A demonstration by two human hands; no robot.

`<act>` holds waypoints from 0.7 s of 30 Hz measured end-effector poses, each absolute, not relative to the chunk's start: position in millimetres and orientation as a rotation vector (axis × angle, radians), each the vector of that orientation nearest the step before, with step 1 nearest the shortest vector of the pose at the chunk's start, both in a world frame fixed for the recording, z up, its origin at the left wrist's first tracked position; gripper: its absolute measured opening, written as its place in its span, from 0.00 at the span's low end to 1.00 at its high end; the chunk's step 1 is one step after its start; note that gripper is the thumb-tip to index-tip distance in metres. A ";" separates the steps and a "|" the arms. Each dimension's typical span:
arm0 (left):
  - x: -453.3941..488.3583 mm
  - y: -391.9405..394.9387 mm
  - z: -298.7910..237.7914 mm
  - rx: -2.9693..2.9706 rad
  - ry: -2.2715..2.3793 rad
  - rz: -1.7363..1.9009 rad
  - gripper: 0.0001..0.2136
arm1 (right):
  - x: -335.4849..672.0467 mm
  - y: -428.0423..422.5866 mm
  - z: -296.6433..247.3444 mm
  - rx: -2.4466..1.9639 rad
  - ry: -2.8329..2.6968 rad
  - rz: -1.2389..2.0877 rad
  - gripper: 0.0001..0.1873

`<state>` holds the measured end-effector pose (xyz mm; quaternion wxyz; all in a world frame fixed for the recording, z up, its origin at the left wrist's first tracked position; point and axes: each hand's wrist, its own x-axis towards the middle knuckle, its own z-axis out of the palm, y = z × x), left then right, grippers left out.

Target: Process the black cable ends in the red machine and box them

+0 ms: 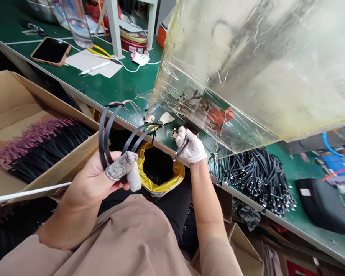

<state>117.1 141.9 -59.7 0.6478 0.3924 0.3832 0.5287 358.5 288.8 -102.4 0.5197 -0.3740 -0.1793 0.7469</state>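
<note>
My left hand (93,180), with grey knitted covers on two fingertips, is closed around several flat black cables (105,134). They arch up from the grip, and thin pink wires show at one end. My right hand (193,148) wears a white glove and pinches a short dark cable (181,150) at the bench edge, below a clear plastic shield (218,76). Behind the shield a machine part with orange-red pieces (218,117) shows only dimly. Between and below my hands stands a bin with a yellow liner (176,174), dark scraps inside.
On the left, a cardboard box (74,159) holds black cables with pink wire ends. A heap of black cables (253,180) lies on the green bench (103,90) at right, near a black case (324,207). A phone (51,51), yellow-handled tool (99,51) and water bottle (77,27) are farther back.
</note>
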 end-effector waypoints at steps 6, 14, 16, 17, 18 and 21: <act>114.9 125.3 -55.3 0.901 0.968 1.102 0.21 | 368.0 276.6 -108.0 -0.852 -0.489 1.910 0.12; 136.1 117.3 -93.7 0.953 1.030 0.617 0.24 | 353.6 195.5 -174.0 -0.794 -0.539 2.443 0.34; 143.5 111.4 -114.4 0.910 1.120 0.481 0.25 | 341.3 189.4 -189.0 -0.808 -0.404 2.321 0.28; 146.7 107.9 -125.2 0.882 1.146 0.430 0.26 | 336.5 189.7 -195.3 -0.830 -0.340 2.256 0.24; 149.3 104.5 -135.6 0.857 1.163 0.393 0.26 | 333.2 191.6 -201.1 -0.855 -0.285 2.200 0.21; 153.3 96.2 -161.3 0.854 1.160 0.329 0.28 | 333.7 203.3 -218.0 -0.932 -0.225 2.051 0.12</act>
